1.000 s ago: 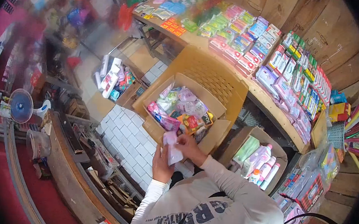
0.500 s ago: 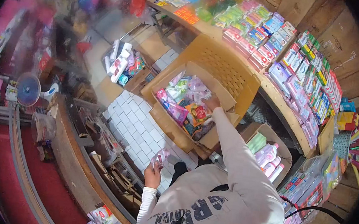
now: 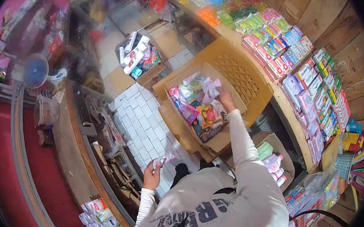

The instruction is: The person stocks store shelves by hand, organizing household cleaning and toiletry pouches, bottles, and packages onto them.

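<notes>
My left hand (image 3: pixel 151 177) is closed on a small pink-and-white plastic packet (image 3: pixel 163 159), held low over the tiled floor. Over the right side of an open cardboard box (image 3: pixel 221 141), my right hand (image 3: pixel 226 98) grips a pale pink packet (image 3: pixel 211 90) by its edge. Inside the box lie several packets, among them an orange-and-red packet (image 3: pixel 208 115) and a pink-and-purple packet (image 3: pixel 183 105). The box sits on the seat of a tan plastic chair (image 3: pixel 249 78). The print on the held packets is too small to read.
A second box of white bottles and packets (image 3: pixel 135 58) stands on the floor behind the chair. At right, a wooden display table (image 3: pixel 294 135) bears rows of toothpaste boxes (image 3: pixel 314 84). Pink bottles (image 3: pixel 275 166) stand in a carton nearby. A curved wooden counter (image 3: pixel 71 146) runs along the left.
My right hand has drawn a pale pink packet up from the pile in the box. My left hand still holds its packet. The whole view has shifted slightly.
</notes>
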A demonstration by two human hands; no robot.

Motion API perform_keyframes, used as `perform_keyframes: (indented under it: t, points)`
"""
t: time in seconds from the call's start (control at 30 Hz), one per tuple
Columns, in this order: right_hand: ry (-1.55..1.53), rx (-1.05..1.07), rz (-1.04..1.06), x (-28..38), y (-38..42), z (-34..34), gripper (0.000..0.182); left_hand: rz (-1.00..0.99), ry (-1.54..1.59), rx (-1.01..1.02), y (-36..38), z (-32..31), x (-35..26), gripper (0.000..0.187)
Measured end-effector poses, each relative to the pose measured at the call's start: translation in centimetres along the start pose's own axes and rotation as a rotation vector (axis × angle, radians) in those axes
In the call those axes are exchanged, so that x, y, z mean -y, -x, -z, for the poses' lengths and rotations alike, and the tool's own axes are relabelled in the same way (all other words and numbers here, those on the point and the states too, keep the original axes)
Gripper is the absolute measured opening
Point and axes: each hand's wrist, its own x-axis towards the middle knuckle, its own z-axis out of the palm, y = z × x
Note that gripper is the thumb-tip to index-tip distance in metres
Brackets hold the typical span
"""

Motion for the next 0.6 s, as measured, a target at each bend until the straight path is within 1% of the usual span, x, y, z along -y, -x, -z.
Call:
perform_keyframes:
  t: [0.07,0.1,0.17,0.2,0.23,0.27,0.3,0.33,0.37,0.4,0.43,0.47,0.5,0.6]
  points:
    - [0.138,0.114,0.038,-1.2,-1.1,0.9,0.025,-0.124,0.117,0.013,-0.7,0.2,-1.3,0.024]
    - [0.0,0.154,-0.065,0.4,0.2,0.0,0.026,-0.092,0.12,0.078,-1.0,0.6,-1.1,0.023]
    - [-0.271,0.233,-0.276,4.5,4.5,-3.2,0.029,-0.058,0.263,0.126,-1.4,0.8,-2.4,0.025]
    - [-0.404,0.272,-0.384,5.2,6.2,-4.8,0.032,-0.041,0.335,0.15,-1.5,1.0,-3.3,0.026]
    - [-0.487,0.391,-0.418,5.0,7.6,-6.5,0.032,0.022,0.38,0.23,-1.7,1.5,-3.9,0.03]
    - [-0.568,0.513,-0.454,4.4,9.1,-8.3,0.034,-0.036,0.391,0.26,-1.9,1.6,-4.3,0.031]
    - [-0.267,0.632,-0.165,-0.1,9.2,-9.5,0.039,-0.092,0.402,0.289,-2.1,1.8,-4.7,0.032]
    - [-0.042,0.739,0.028,-2.1,9.9,-11.1,0.042,-0.148,0.411,0.315,-2.0,2.0,-4.8,0.033]
    - [0.166,0.806,0.243,-3.9,10.5,-12.7,0.045,0.009,0.417,0.329,-1.9,2.3,-4.7,0.033]
    - [0.297,0.874,0.358,-2.1,12.6,-15.1,0.046,0.167,0.425,0.336,-1.7,2.6,-4.6,0.033]
    - [0.427,0.942,0.479,-0.1,14.2,-16.9,0.046,0.258,0.41,0.321,-1.6,2.9,-4.6,0.033]
    - [0.381,0.905,0.347,0.8,15.0,-18.0,0.046,0.254,0.398,0.271,-1.0,3.3,-4.4,0.024]
    - [0.339,0.869,0.216,1.4,15.6,-19.1,0.047,0.25,0.385,0.221,-0.4,3.6,-4.3,0.023]
    - [0.396,0.993,0.091,8.2,18.0,-23.5,0.036,-0.077,0.494,0.056,1.4,4.3,-2.3,0.02]
